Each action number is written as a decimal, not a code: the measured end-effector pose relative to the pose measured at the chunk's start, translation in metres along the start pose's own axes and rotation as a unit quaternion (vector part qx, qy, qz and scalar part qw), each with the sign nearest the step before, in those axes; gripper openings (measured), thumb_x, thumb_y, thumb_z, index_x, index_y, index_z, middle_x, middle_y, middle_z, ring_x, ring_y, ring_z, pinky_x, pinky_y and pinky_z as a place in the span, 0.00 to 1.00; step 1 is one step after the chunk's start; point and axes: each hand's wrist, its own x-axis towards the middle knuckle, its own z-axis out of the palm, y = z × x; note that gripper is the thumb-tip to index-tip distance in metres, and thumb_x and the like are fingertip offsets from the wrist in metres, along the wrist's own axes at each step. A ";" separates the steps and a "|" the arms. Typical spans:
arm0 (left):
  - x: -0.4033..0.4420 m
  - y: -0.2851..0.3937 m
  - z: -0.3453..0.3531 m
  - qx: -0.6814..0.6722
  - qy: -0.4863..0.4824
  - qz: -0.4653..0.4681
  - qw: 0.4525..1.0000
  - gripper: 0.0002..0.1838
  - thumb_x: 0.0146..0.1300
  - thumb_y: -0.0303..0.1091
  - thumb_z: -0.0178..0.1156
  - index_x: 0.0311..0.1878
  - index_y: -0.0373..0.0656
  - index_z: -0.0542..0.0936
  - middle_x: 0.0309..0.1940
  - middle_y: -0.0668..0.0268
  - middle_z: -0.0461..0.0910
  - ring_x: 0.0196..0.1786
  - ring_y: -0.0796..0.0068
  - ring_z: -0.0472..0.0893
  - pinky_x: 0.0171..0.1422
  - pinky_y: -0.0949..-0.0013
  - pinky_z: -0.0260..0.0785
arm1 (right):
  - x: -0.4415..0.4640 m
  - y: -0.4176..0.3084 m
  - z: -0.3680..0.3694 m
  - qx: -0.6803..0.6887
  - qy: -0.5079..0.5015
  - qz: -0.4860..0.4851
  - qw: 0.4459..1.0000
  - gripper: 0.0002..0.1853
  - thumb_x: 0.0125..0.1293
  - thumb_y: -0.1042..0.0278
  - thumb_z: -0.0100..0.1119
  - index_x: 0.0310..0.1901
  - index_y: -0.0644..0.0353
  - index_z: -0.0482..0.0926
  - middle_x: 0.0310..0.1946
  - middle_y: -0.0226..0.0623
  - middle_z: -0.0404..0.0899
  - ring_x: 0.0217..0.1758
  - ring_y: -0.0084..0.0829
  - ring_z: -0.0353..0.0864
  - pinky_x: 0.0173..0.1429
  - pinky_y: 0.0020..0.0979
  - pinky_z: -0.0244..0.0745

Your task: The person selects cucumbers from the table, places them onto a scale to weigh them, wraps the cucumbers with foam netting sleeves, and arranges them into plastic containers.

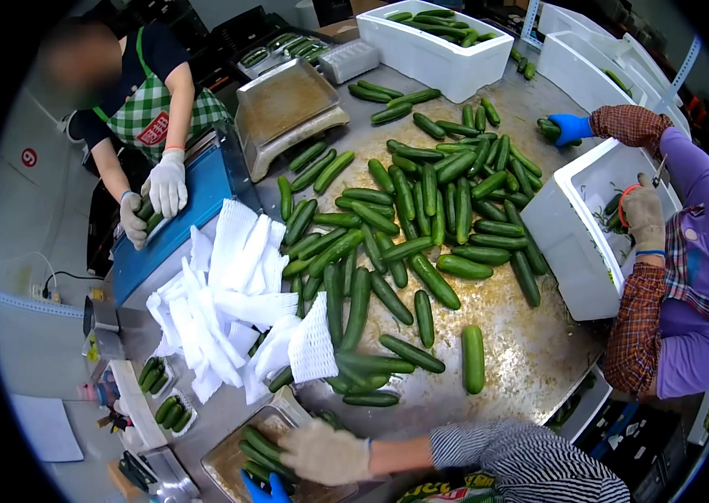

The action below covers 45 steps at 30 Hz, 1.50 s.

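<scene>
My right hand, in a whitish knit glove below a striped sleeve, reaches in from the lower right, its fingers extended and slightly blurred. Beside its fingertips, several cucumbers lie on a metal scale pan. At the bottom edge, my left hand in a blue glove is only partly in frame. Its visible fingers are apart, by the near ends of those cucumbers. A large pile of cucumbers covers the table ahead, and white foam net sleeves are heaped to the left.
Across the metal table, a person in a checked apron handles cucumbers at a blue-topped stand. On the right, another person holds red-handled scissors over a white foam box. A second scale and a cucumber-filled box stand farther back.
</scene>
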 end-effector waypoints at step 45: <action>-0.013 0.124 0.066 -0.614 -0.275 -0.158 0.723 0.17 0.73 0.38 0.55 0.54 0.32 0.77 0.31 0.62 0.81 0.32 0.74 0.80 0.37 0.71 0.74 | -0.030 0.053 -0.126 0.272 0.036 0.249 0.929 0.40 0.57 0.49 0.65 0.66 0.67 0.68 0.49 0.54 0.82 0.51 0.45 0.84 0.61 0.41 0.79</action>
